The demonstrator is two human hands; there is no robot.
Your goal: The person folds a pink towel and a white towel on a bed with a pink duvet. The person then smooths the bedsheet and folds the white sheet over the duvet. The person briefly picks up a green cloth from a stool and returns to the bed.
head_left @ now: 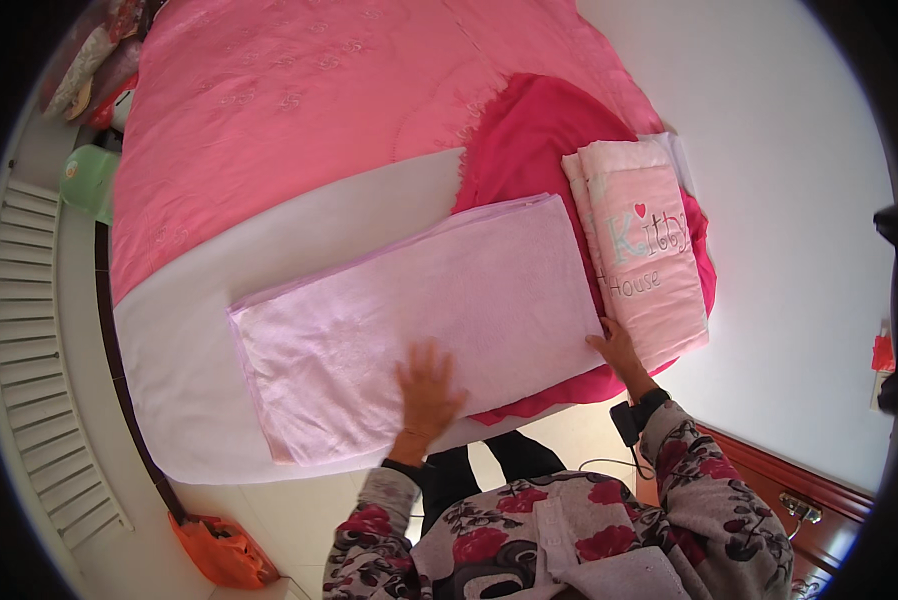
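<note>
A folded lilac plush blanket (419,300) lies in a long rectangle before me, its layered edge showing along the far side. Over its near middle is my left hand (430,394), blurred, fingers spread and holding nothing. My right hand (620,351) is at the blanket's right end, thumb and fingers apart at its near corner. Right beside that hand lies a folded pink quilt (644,322) with embroidered lettering and a red heart. Under both spreads a crimson fringed cloth (531,135), partly covered.
The bed carries a white sheet (171,375) and a pink embroidered cover (269,150). A white wall (786,225) borders the right. Left are a white radiator (29,300) and a green container (89,180). An orange bag (220,555) and a reddish wooden cabinet (831,525) stand nearer me.
</note>
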